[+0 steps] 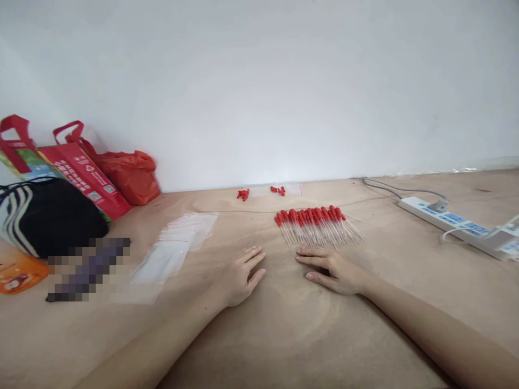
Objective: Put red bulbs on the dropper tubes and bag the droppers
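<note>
My left hand [244, 275] rests on the wooden tabletop with its fingers stretched out and holds nothing. Facing it, my right hand [330, 270] lies on the table too, fingers apart, with nothing in it. Just beyond my right hand is a row of droppers [312, 224], thin clear tubes with red rubber bulbs pointing toward the wall. Farther back, loose red bulbs [243, 194] lie in a small group, and several more [278, 190] sit at a clear plastic bag [259, 190]. To the left of my left hand, flat clear zip-lock bags [170, 251] overlap in a stack.
A white power strip [454, 221] with plugs and grey cables stands at the right. Along the left are a black drawstring bag [57, 216], a red carrier bag [85, 181], a red plastic bag [130, 175], an orange packet [22, 273] and a blurred-out dark object [91, 270]. A white wall [284, 92] bounds the back.
</note>
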